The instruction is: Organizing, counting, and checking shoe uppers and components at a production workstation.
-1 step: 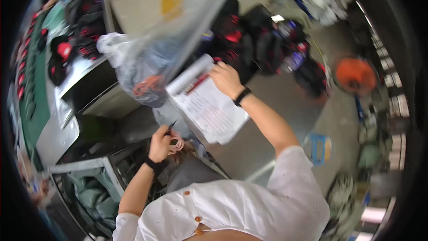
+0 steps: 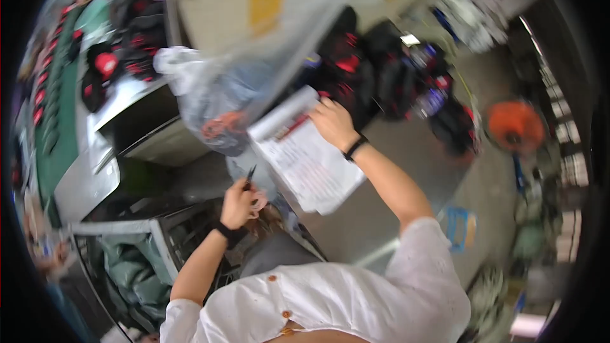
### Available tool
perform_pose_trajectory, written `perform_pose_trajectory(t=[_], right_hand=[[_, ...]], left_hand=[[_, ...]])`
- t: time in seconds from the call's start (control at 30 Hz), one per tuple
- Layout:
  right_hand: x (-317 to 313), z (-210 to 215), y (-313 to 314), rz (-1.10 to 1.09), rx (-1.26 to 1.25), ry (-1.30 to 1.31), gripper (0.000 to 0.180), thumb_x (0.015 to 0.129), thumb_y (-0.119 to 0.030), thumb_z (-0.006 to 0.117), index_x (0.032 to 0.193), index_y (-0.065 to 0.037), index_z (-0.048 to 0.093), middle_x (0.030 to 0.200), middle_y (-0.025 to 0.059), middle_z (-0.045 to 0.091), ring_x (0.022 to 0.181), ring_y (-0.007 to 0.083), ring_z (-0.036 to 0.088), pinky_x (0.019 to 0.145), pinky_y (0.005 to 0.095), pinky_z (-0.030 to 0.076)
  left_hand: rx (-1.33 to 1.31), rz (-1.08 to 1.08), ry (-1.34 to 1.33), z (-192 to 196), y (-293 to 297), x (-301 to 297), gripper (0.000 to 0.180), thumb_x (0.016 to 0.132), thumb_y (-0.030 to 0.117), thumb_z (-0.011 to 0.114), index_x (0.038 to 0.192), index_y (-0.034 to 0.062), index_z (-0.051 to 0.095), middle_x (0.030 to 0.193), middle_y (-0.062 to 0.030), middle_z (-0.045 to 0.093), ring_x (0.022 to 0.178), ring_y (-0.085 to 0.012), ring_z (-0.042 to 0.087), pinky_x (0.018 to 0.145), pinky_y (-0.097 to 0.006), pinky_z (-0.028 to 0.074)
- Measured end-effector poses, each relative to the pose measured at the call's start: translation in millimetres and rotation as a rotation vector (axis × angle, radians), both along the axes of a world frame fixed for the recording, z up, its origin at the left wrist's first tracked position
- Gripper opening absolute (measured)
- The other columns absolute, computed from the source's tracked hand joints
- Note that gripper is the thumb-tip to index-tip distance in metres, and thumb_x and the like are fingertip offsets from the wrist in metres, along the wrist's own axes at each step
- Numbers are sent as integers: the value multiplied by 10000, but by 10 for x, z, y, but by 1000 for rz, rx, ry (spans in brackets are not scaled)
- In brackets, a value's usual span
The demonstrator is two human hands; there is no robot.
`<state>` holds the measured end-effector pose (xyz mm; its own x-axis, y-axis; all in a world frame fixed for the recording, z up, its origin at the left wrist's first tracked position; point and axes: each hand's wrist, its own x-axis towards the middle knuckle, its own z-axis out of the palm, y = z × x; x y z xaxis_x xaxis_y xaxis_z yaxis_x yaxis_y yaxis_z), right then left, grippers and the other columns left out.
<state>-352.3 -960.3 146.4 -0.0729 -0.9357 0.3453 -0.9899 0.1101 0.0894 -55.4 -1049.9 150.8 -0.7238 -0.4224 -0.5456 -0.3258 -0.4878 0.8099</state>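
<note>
A stack of white printed sheets (image 2: 311,168) with a red band near its top lies slanted on the metal table. My right hand (image 2: 333,126) is closed over the upper right edge of these papers, a dark band at its wrist. To the lower left of the stack, my left hand (image 2: 239,206) is closed around a small dark pointed tool (image 2: 251,176), its tip pointing up. Pinkish loops (image 2: 258,203) show beside those fingers; whether they belong to the tool I cannot tell. Blur hides the fine detail.
Behind the papers sits a clear plastic bag (image 2: 219,98). Black and red shoe-like pieces (image 2: 346,67) pile up at the back. An orange round object (image 2: 515,126) stands on the floor at right. At lower left, a crate (image 2: 130,270) holds grey-green pieces. A green conveyor (image 2: 52,165) runs along the far left.
The whole scene has shifted slightly right and down in the picture. Both hands keep their holds, the right on the papers and the left on the dark tool.
</note>
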Motion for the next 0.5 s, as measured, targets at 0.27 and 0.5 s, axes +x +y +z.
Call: perform_pose_trajectory(t=[0.27, 0.5], right_hand=[[-116, -44, 1, 235, 31, 56, 69, 713, -137, 519, 695, -88, 565, 727, 49, 546, 778, 197, 541, 629, 309, 459], [-229, 102, 280, 140, -153, -243, 70, 683, -26, 549, 694, -49, 483, 677, 65, 471, 659, 172, 535, 533, 301, 451]], left_hand=[[-993, 211, -79, -602, -313, -896, 565, 682, 331, 746, 1044, 14, 450, 662, -139, 543, 600, -290, 567, 556, -370, 440], [-1018, 386, -66, -645, -419, -1131, 468, 708, 236, 745, 985, -18, 467, 685, -108, 548, 576, -178, 497, 559, -309, 439]])
